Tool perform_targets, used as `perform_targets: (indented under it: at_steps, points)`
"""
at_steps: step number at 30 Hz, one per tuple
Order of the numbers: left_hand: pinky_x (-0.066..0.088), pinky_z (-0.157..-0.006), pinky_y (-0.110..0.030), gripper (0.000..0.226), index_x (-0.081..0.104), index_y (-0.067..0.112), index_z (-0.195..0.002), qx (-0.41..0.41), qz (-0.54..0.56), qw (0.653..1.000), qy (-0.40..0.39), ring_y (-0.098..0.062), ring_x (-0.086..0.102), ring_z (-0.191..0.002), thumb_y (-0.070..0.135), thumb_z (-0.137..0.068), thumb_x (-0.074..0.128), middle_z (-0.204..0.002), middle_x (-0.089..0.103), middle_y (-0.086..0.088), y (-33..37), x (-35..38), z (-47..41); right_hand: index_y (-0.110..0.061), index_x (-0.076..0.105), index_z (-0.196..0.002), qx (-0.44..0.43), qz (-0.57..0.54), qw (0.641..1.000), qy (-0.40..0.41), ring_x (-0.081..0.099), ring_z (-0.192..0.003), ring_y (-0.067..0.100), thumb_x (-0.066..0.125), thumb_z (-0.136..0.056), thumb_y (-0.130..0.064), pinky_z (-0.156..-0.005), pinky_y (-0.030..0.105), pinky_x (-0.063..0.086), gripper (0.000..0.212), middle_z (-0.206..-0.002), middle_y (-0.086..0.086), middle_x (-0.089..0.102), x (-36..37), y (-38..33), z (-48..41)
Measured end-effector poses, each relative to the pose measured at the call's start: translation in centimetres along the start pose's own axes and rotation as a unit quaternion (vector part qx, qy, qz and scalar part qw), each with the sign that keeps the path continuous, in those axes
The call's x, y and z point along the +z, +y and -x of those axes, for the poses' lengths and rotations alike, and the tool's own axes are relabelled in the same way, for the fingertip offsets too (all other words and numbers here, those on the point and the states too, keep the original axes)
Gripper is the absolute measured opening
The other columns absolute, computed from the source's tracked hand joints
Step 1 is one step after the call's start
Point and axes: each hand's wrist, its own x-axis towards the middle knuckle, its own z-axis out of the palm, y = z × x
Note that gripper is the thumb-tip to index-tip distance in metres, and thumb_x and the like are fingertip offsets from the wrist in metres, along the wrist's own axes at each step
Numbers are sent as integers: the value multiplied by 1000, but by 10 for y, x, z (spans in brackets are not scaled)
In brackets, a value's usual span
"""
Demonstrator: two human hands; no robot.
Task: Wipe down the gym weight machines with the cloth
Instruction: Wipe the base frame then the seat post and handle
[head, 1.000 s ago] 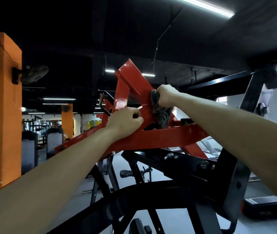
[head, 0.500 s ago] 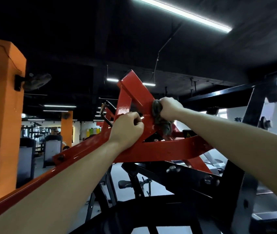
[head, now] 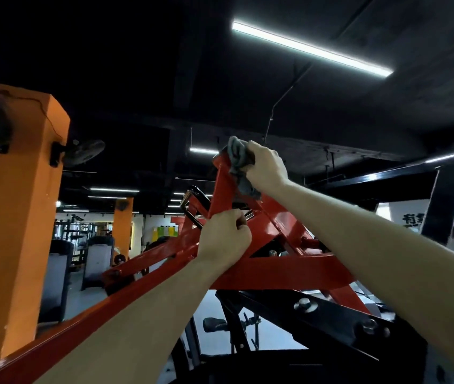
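Note:
A red steel weight machine frame (head: 284, 270) rises in front of me, with slanted beams meeting at a peak. My right hand (head: 266, 167) grips a bunched grey cloth (head: 238, 159) and holds it against the top end of the upper red beam. Lower down, my left hand (head: 224, 239) curls round the frame where the beams cross. Part of the cloth hangs below my right hand along the beam.
Black machine arms with bolts (head: 331, 314) run below the red frame. An orange pillar (head: 12, 217) with a wall fan (head: 81, 152) stands at the left. Padded machines (head: 98, 259) and another orange pillar (head: 122, 225) lie further back.
My right hand has slid the cloth up the red beam from its middle to its top end. My left hand has kept its grip on the frame.

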Motion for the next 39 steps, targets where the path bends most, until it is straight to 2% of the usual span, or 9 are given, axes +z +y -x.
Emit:
perform_targets:
  at_steps: [6, 10, 15, 18, 23, 27, 30, 34, 39]
  points:
    - [50, -62, -25, 22, 67, 24, -77, 2, 6, 999, -41, -7, 63, -67, 13, -86, 51, -71, 67, 10, -6, -3, 11, -29, 65, -117, 77, 84, 990, -78, 67, -94, 27, 58, -81, -5, -75, 45, 60, 44, -98, -3, 71, -11, 50, 36]
    - [52, -72, -32, 20, 64, 21, -77, 29, -15, 997, -67, -8, 62, -76, 15, -89, 49, -80, 66, 8, -9, -6, 20, -24, 65, -115, 153, 42, 985, -74, 66, -94, 25, 57, -82, -3, -83, 43, 59, 40, -102, 0, 70, -7, 38, 27]
    - [51, -78, -44, 27, 61, 17, -84, 23, -78, 993, -85, -20, 62, -81, 26, -100, 41, -85, 65, 1, -11, -13, 22, -30, 71, -115, 61, -59, 990, -109, 67, -93, 18, 75, -83, -11, -79, 37, 61, 37, -102, -7, 71, -4, -23, 21]
    - [53, -86, -46, 21, 57, 10, -118, -23, -163, 974, -157, -35, 64, -105, 16, -105, 41, -116, 64, -12, -2, -16, 29, -19, 71, -106, 2, -70, 978, -197, 70, -91, 21, 71, -83, -2, -76, 39, 62, 28, -96, -4, 71, -12, -39, 59]
    - [50, -94, -41, 39, 59, 17, -118, -12, -152, 950, -271, -35, 63, -112, 32, -112, 23, -126, 63, -12, 15, -32, 33, -24, 62, -127, 1, -28, 999, 17, 59, -107, 19, 55, -82, 0, -82, 31, 50, 52, -117, -3, 60, -73, -22, 121]
    - [31, -115, -39, 61, 42, 34, -156, -47, -76, 945, -315, -33, 37, -148, 59, -108, 14, -164, 38, -5, 9, -43, 35, -15, 63, -120, 111, 149, 967, 174, 40, -114, 15, 53, -84, 1, -87, 29, 39, 41, -125, 3, 51, -124, -22, 154]
    - [38, -103, -38, 59, 50, 45, -148, 9, -78, 955, -286, -29, 52, -136, 63, -106, 13, -148, 57, 0, -5, -44, 39, -9, 65, -112, 197, 209, 940, 184, 46, -116, 25, 56, -84, -2, -92, 33, 42, 30, -121, 9, 53, -134, -17, 183]
    - [40, -74, -36, 43, 55, 31, -88, 90, -40, 971, -220, -19, 63, -86, 50, -110, 24, -84, 65, 8, -16, -41, 61, -3, 67, -96, 319, 194, 921, 111, 66, -94, 33, 57, -86, -4, -73, 34, 47, 14, -97, 13, 67, -102, -9, 229]
    - [37, -69, -34, 41, 55, 28, -84, 96, 17, 974, -207, -14, 61, -78, 46, -111, 29, -76, 61, 10, -23, -43, 67, -8, 64, -124, 347, 112, 896, 254, 68, -103, 23, 51, -95, 3, -88, 32, 55, 34, -114, 5, 69, -41, -31, 257]
